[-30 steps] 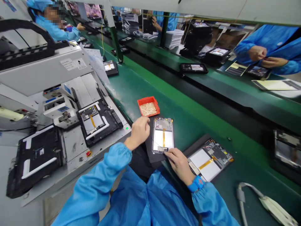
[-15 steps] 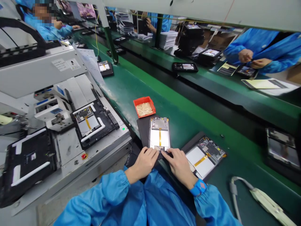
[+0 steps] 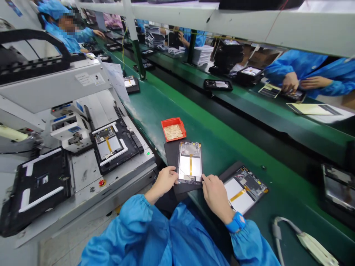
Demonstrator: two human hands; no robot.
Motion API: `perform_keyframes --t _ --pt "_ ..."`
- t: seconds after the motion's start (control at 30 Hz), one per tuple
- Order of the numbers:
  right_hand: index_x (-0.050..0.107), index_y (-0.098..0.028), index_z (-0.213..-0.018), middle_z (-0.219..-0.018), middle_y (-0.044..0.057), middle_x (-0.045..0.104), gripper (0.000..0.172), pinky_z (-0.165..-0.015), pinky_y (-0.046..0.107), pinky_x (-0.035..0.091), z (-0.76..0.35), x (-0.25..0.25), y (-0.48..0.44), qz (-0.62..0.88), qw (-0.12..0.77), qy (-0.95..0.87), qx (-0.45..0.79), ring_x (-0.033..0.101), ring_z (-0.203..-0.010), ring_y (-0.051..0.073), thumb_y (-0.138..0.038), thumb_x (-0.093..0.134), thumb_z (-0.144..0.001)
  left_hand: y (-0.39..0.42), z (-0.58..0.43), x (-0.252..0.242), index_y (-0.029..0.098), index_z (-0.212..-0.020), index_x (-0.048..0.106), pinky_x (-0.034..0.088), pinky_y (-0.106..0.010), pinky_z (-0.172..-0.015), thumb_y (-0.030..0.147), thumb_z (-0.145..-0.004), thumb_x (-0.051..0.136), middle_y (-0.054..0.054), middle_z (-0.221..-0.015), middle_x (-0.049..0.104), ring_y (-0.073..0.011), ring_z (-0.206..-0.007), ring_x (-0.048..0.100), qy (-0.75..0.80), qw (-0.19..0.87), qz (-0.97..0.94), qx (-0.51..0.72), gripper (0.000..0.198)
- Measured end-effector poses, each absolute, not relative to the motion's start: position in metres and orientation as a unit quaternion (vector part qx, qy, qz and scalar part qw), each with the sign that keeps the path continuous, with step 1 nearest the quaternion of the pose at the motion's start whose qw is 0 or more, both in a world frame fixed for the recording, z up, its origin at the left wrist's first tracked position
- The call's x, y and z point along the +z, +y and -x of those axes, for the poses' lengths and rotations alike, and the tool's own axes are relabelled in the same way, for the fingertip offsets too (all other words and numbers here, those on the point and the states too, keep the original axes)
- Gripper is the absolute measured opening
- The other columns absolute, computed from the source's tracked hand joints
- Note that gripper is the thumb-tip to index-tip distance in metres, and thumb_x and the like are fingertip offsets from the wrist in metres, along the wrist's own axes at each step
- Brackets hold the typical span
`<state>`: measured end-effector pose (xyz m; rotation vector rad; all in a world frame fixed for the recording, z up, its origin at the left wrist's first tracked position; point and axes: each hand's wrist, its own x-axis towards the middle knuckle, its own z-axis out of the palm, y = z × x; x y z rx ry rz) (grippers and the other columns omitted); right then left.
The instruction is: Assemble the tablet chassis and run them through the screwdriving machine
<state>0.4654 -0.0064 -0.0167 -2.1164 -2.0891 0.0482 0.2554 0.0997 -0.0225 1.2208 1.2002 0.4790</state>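
An opened tablet (image 3: 183, 166), its white battery and gold ribbon cable exposed, lies on a dark pad (image 3: 171, 153) at the bench edge. My left hand (image 3: 165, 180) has its fingers closed at the tablet's lower left edge. At the lower right edge, the fingers of my right hand (image 3: 215, 195) are closed against the side; a blue band circles that wrist. A second opened tablet (image 3: 246, 190) lies tilted on a dark pad just right of my right hand. Beyond the first tablet stands a red tray (image 3: 183, 135) with small tan pieces in it.
A grey machine (image 3: 83, 184) fills the left, with another opened tablet (image 3: 108, 144) in its black fixture. A dark conveyor belt (image 3: 238, 122) runs past the green bench. A cream handheld tool (image 3: 316, 247) with a cable lies at right. Co-workers in blue work across the belt.
My hands have drawn apart from the tablet's bottom middle to its two lower sides. The camera view has shifted slightly. Across the belt, a co-worker's hand has lowered onto a device.
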Motion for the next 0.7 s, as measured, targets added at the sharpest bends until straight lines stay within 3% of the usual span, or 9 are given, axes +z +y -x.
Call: perform_keyframes --t 0.13,0.2,0.3,0.43,0.57,0.63,0.7 --pt "0.065 -0.013 -0.114 -0.093 0.012 0.063 0.034 -0.079 0.038 0.045 -0.476 -0.020 -0.007 0.714 0.150 -0.681 0.061 0.056 -0.087 0.025 -0.023 0.035 -0.099 0.102 -0.284 -0.015 0.015 -0.080 0.056 0.030 -0.020 -0.041 0.024 -0.079 0.060 0.008 -0.053 0.046 -0.0078 -0.041 0.045 0.482 0.685 -0.503 0.211 0.010" --pt "0.066 -0.015 -0.109 -0.095 0.012 0.067 0.034 -0.082 0.039 0.047 -0.487 -0.013 -0.007 0.709 0.209 -0.670 0.070 0.059 -0.089 0.025 -0.029 0.037 -0.098 0.095 -0.286 -0.007 0.019 -0.068 0.047 0.027 -0.019 -0.040 0.029 -0.080 0.061 0.009 -0.051 0.040 -0.0071 -0.041 0.045 0.451 0.688 -0.513 0.245 0.021" --pt "0.066 -0.018 -0.108 -0.104 0.011 0.070 0.035 -0.084 0.040 0.048 -0.495 0.012 0.011 0.726 0.304 -0.615 0.045 0.064 -0.094 0.027 -0.041 0.043 -0.096 0.080 -0.254 0.008 0.020 -0.067 0.042 0.028 -0.018 -0.041 0.036 -0.084 0.060 0.009 -0.053 0.039 -0.0070 -0.044 0.046 0.404 0.688 -0.519 0.306 0.029" --pt "0.067 -0.022 -0.108 -0.105 0.008 0.071 0.031 -0.082 0.037 0.050 -0.435 0.044 0.090 0.676 0.368 -0.633 0.081 0.066 -0.093 0.025 -0.042 0.050 -0.093 0.051 -0.156 0.027 0.018 -0.075 0.050 0.031 -0.018 -0.041 0.048 -0.088 0.056 0.007 -0.060 0.040 -0.0058 -0.046 0.040 0.464 0.630 -0.474 0.404 0.033" --pt "0.065 -0.018 -0.112 -0.110 0.010 0.069 0.028 -0.091 0.036 0.048 -0.272 0.048 0.198 0.493 0.331 -0.788 0.164 0.064 -0.101 0.024 -0.028 0.047 -0.092 0.023 -0.058 0.030 0.017 -0.082 0.054 0.028 -0.017 -0.041 0.058 -0.088 0.056 0.007 -0.060 0.039 -0.0062 -0.048 0.035 0.594 0.505 -0.382 0.497 0.041" --pt "0.062 -0.013 -0.119 -0.119 0.015 0.066 0.034 -0.101 0.038 0.042 -0.182 0.042 0.245 0.475 0.246 -0.830 0.155 0.057 -0.114 0.026 -0.021 0.049 -0.089 0.016 -0.023 0.024 0.017 -0.081 0.055 0.026 -0.016 -0.041 0.058 -0.086 0.058 0.006 -0.060 0.040 -0.0063 -0.049 0.033 0.633 0.446 -0.336 0.536 0.042" --pt "0.059 -0.009 -0.124 -0.129 0.019 0.060 0.040 -0.105 0.042 0.036 -0.109 0.033 0.281 0.471 0.227 -0.839 0.152 0.051 -0.121 0.030 -0.021 0.054 -0.086 0.012 0.003 0.015 0.017 -0.081 0.057 0.026 -0.015 -0.040 0.058 -0.083 0.062 0.005 -0.061 0.043 -0.0063 -0.049 0.033 0.658 0.402 -0.292 0.566 0.042"
